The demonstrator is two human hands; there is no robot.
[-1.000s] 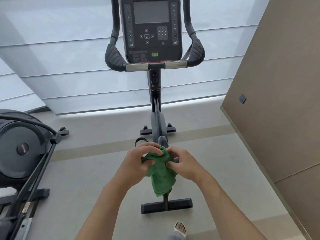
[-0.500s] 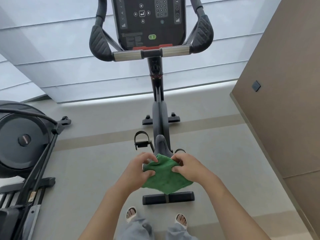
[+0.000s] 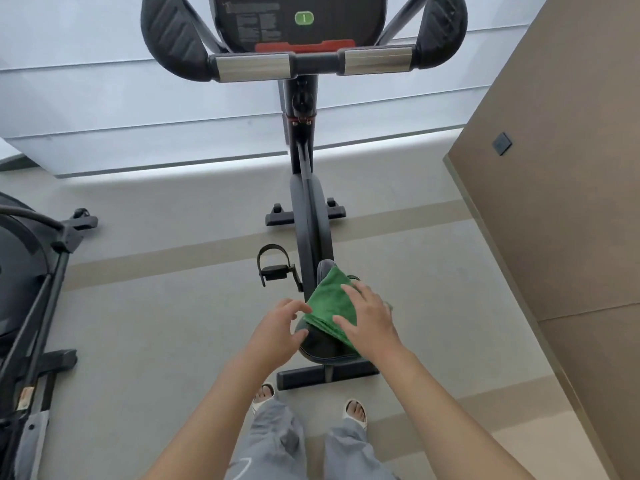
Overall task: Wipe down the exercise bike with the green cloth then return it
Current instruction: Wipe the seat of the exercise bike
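The black exercise bike (image 3: 306,216) stands in front of me, its handlebars and console at the top of the view. A folded green cloth (image 3: 330,303) lies on the front of the black saddle (image 3: 320,346). My right hand (image 3: 369,318) rests flat on the cloth with its fingers spread. My left hand (image 3: 277,332) hovers at the saddle's left side with loosely spread fingers, its fingertips close to the cloth's left edge, and holds nothing.
Another exercise machine (image 3: 31,289) stands on the left. A brown wall panel (image 3: 561,202) runs along the right. White blinds cover the window behind the bike. My feet in sandals (image 3: 355,412) stand just behind the bike's rear base bar (image 3: 325,374).
Both hands held the bunched cloth, then spread it over the saddle. Now the left hand has let go and the right hand lies flat on it. The view has tilted down and moved closer.
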